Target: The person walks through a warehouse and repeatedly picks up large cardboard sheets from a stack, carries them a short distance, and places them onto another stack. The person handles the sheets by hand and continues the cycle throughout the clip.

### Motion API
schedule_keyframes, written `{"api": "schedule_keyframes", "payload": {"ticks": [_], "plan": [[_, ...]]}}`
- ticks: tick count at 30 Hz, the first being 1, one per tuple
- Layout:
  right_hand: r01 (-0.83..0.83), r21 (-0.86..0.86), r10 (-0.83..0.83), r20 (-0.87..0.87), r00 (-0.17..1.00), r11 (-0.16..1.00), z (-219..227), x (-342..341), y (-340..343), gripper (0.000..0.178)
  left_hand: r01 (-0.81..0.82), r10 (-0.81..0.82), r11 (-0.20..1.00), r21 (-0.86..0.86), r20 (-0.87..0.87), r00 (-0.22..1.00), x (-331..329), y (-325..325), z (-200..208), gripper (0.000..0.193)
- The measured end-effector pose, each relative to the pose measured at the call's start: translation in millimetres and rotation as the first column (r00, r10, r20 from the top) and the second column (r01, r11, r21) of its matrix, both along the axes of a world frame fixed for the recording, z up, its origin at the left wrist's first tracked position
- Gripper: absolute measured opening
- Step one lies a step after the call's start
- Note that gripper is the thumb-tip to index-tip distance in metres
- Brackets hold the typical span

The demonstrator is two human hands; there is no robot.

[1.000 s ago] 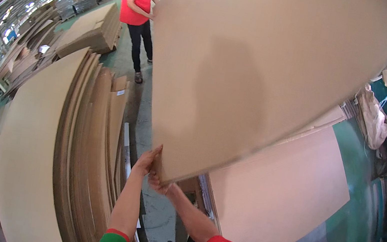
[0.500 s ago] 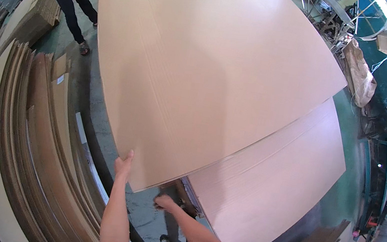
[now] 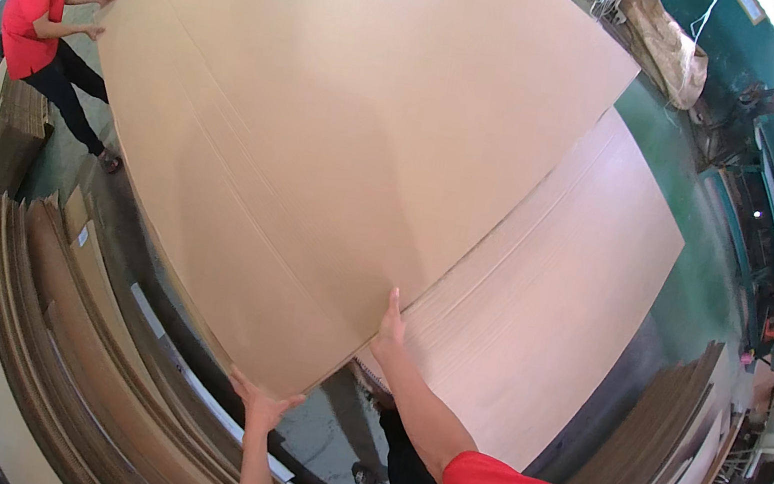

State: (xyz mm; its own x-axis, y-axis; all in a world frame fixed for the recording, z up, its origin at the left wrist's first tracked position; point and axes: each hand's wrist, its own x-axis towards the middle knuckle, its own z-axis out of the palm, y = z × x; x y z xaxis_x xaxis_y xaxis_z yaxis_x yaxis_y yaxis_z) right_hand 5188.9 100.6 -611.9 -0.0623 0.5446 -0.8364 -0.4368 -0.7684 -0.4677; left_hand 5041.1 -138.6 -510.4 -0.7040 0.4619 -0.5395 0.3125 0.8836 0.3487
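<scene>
A large brown cardboard sheet (image 3: 343,134) spreads across the middle of the head view. At its near left corner, my left hand (image 3: 262,407) grips the edge, with the thumb and a finger spread along the border. My right hand (image 3: 390,332) holds the sheet's near right edge, thumb up on top and the other fingers hidden beneath. A co-worker in a red and green shirt (image 3: 32,24) has both hands on the far left edge of the same sheet. Under its right side lies a stack of cardboard sheets (image 3: 540,297).
Several cardboard sheets (image 3: 70,324) stand on edge along the left. More cardboard (image 3: 658,417) leans at the lower right. A crumpled woven sack (image 3: 666,48) and green metal frames (image 3: 768,201) stand by the far right wall. Grey floor shows between the stacks.
My right hand, free before, has taken hold of the sheet's near right edge. My left hand has shifted to the near corner. The co-worker and the sheet appear further left in view.
</scene>
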Motion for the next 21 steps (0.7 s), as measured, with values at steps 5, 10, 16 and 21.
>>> {"api": "schedule_keyframes", "payload": {"ticks": [5, 10, 16, 21], "plan": [[-0.046, 0.102, 0.018, 0.265, 0.964, 0.994, 9.2, -71.3, -5.6, 0.086, -0.018, 0.023, 0.999, 0.035, -0.17, 0.985, -25.2, -5.3, -11.6, 0.138], [-0.196, 0.058, 0.19, 0.1, 0.977, 0.979, 18.2, -79.9, -9.6, 0.072, -0.192, 0.188, 0.978, -0.088, -0.049, 0.981, -75.5, -4.9, -12.7, 0.143], [-0.313, 0.112, 0.316, -0.012, 0.949, 0.943, 4.9, -62.0, -6.8, 0.064, -0.171, 0.172, 0.983, -0.067, 0.017, 0.985, -82.1, -13.7, -14.3, 0.158], [-0.214, 0.193, 0.252, -0.202, 0.946, 0.958, -7.1, -42.0, -12.3, 0.063, -0.129, 0.131, 0.985, -0.115, 0.011, 0.991, -31.8, -13.1, -26.3, 0.151]]}}
